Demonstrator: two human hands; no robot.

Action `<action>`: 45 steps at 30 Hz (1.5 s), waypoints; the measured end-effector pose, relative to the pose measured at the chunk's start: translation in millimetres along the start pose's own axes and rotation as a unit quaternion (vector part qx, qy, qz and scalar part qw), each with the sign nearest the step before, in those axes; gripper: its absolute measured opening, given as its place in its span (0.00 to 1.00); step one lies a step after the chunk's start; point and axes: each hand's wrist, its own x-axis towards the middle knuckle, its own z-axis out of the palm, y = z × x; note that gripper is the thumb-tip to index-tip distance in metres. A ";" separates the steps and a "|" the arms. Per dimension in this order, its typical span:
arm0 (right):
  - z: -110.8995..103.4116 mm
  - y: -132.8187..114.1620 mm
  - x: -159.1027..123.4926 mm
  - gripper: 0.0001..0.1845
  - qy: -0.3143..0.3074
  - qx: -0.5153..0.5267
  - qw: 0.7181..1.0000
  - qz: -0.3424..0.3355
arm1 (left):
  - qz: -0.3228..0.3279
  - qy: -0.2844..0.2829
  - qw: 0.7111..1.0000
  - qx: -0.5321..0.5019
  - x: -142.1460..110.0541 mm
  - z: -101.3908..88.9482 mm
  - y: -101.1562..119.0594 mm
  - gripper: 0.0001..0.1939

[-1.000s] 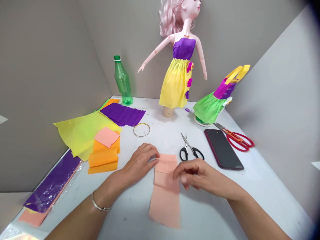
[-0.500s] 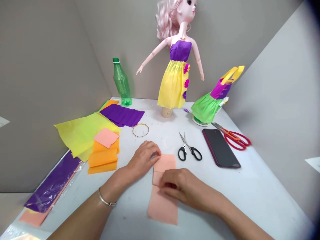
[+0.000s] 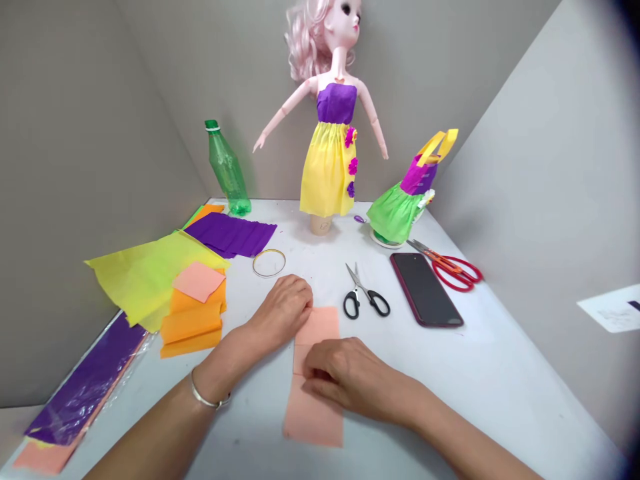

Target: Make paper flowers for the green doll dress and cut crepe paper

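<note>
A strip of peach crepe paper [image 3: 315, 417] lies lengthwise in front of me, with crease lines across its upper part. My left hand [image 3: 284, 308], a silver bangle on its wrist, has its fingers curled together at the strip's far left corner. My right hand [image 3: 353, 377] lies over the middle of the strip, thumb and fingers drawn together at the crease by its left edge. Its fingertips partly hide the paper there. Just beyond the right hand rest small black-handled scissors [image 3: 357, 293], blades partly open.
A doll in a purple and yellow dress [image 3: 327, 167] stands at the back. Left are a green bottle [image 3: 227, 170], purple paper [image 3: 230, 233], yellow paper [image 3: 150, 273], orange paper [image 3: 193, 330] and a bangle [image 3: 269, 263]. Right are a phone [image 3: 425, 290], red-handled scissors [image 3: 450, 267] and a small dress [image 3: 400, 200].
The whole scene has shifted left in view as the camera turned slightly right. My left fingers look more closed at the paper's corner; the right hand stays at the crease.
</note>
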 end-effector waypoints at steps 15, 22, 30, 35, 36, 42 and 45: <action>-0.4 1.3 -0.4 0.07 -0.005 0.006 1.000 -0.003 | -0.023 0.047 0.998 -0.022 6.0 7.5 -9.8 0.08; 1.1 3.0 -1.3 0.06 -0.007 0.006 1.000 0.000 | -0.064 0.050 0.994 -0.076 -1.9 3.6 -7.3 0.07; -1.7 1.5 -1.0 0.06 -0.007 0.006 1.000 0.002 | -0.068 0.032 0.983 -0.167 -8.6 10.3 -7.8 0.04; -1.9 1.0 -0.5 0.06 -0.013 0.010 1.000 0.003 | -0.064 0.048 0.985 -0.152 -2.3 20.5 -7.7 0.05; -1.7 1.1 -0.5 0.06 -0.012 0.010 1.000 0.003 | -0.067 0.051 0.985 -0.149 -1.3 21.3 -7.3 0.05; -0.7 1.2 -0.9 0.06 -0.005 0.009 1.000 -0.001 | -0.112 0.074 0.980 -0.150 2.0 20.6 -0.4 0.07; 0.1 1.1 -0.5 0.05 -0.004 0.010 1.000 -0.006 | -0.127 0.086 0.978 -0.140 3.3 22.1 3.1 0.08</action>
